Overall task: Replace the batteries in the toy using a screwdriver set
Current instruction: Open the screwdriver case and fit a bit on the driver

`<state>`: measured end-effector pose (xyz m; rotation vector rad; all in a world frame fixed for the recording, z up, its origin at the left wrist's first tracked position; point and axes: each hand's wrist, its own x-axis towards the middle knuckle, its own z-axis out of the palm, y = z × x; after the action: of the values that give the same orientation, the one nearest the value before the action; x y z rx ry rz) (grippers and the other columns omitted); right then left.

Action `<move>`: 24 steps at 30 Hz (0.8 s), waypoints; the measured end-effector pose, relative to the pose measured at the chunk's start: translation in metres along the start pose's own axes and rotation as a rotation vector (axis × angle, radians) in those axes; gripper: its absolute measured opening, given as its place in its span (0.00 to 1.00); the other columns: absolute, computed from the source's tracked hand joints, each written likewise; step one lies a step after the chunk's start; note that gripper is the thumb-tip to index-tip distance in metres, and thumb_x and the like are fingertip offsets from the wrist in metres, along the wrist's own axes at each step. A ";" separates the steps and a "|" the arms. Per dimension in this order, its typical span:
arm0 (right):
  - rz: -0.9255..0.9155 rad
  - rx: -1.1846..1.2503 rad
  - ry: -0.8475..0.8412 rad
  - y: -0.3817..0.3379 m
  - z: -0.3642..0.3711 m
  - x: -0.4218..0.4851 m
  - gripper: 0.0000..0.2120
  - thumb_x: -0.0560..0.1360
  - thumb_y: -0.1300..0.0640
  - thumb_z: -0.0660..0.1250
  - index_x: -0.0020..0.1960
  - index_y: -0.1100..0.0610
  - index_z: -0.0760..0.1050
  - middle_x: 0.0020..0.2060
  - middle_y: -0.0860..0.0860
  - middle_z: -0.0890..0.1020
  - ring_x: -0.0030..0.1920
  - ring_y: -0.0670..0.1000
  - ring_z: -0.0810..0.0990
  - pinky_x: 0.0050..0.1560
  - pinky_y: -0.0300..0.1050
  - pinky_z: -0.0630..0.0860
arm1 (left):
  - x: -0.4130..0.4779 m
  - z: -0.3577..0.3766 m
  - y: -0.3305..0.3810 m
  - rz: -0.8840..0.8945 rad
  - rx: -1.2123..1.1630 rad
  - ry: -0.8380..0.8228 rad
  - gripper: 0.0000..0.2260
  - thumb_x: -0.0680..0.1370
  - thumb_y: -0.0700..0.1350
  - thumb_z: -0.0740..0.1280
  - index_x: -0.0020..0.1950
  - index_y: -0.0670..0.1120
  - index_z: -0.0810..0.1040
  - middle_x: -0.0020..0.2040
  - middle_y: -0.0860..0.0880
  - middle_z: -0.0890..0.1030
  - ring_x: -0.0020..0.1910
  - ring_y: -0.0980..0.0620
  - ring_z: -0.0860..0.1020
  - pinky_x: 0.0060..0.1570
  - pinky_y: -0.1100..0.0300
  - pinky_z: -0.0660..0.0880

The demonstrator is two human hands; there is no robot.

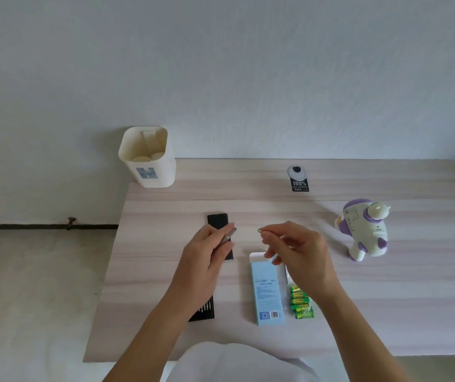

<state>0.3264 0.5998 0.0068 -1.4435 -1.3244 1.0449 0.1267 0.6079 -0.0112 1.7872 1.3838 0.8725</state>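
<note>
Left hand, center frame, fingers curled round a grey screwdriver handle over the black bit case. Right hand fingers pinch a small light piece, near the handle tip but apart from it. Toy stands at right of frame on the table. Green batteries lie beside a blue box, lower center.

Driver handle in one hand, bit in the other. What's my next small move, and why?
Probably seat the bit pinched in the right hand into the end of the driver handle held by the left hand: the two tips nearly face, and the toy stands untouched.
</note>
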 end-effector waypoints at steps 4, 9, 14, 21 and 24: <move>-0.115 -0.024 0.036 -0.030 -0.023 -0.004 0.09 0.77 0.62 0.70 0.46 0.47 0.83 0.38 0.46 0.83 0.34 0.51 0.85 0.33 0.48 0.82 | 0.014 -0.003 0.039 0.125 -0.009 -0.040 0.18 0.84 0.47 0.57 0.72 0.45 0.74 0.47 0.57 0.72 0.45 0.59 0.74 0.49 0.73 0.67; -0.214 -0.058 0.119 -0.054 -0.043 -0.008 0.03 0.74 0.56 0.71 0.46 0.50 0.84 0.40 0.44 0.82 0.35 0.51 0.85 0.32 0.46 0.81 | 0.028 -0.003 0.079 0.242 -0.066 0.012 0.08 0.80 0.46 0.66 0.57 0.46 0.80 0.44 0.56 0.79 0.41 0.56 0.77 0.43 0.72 0.70; -0.276 -0.116 0.187 -0.063 -0.057 -0.013 0.04 0.77 0.59 0.69 0.48 0.53 0.82 0.39 0.45 0.82 0.34 0.50 0.84 0.25 0.51 0.78 | 0.039 -0.002 0.102 0.345 -0.073 0.031 0.04 0.79 0.44 0.68 0.50 0.44 0.80 0.43 0.54 0.79 0.41 0.57 0.77 0.41 0.72 0.70; -0.386 -0.198 0.226 -0.064 -0.068 -0.015 0.04 0.78 0.58 0.69 0.48 0.54 0.82 0.40 0.44 0.82 0.33 0.47 0.84 0.26 0.46 0.78 | 0.041 0.001 0.110 0.398 -0.075 0.023 0.06 0.78 0.43 0.68 0.51 0.42 0.82 0.45 0.51 0.79 0.44 0.57 0.79 0.43 0.72 0.71; -0.502 -0.338 0.223 -0.064 -0.071 -0.014 0.07 0.80 0.57 0.67 0.49 0.57 0.83 0.39 0.48 0.82 0.33 0.47 0.82 0.28 0.44 0.77 | 0.040 -0.001 0.109 0.402 -0.061 0.033 0.05 0.79 0.43 0.69 0.51 0.43 0.82 0.46 0.51 0.79 0.44 0.57 0.79 0.40 0.69 0.72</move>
<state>0.3776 0.5837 0.0869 -1.3143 -1.6335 0.3342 0.1888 0.6269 0.0847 2.0465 1.0170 1.1415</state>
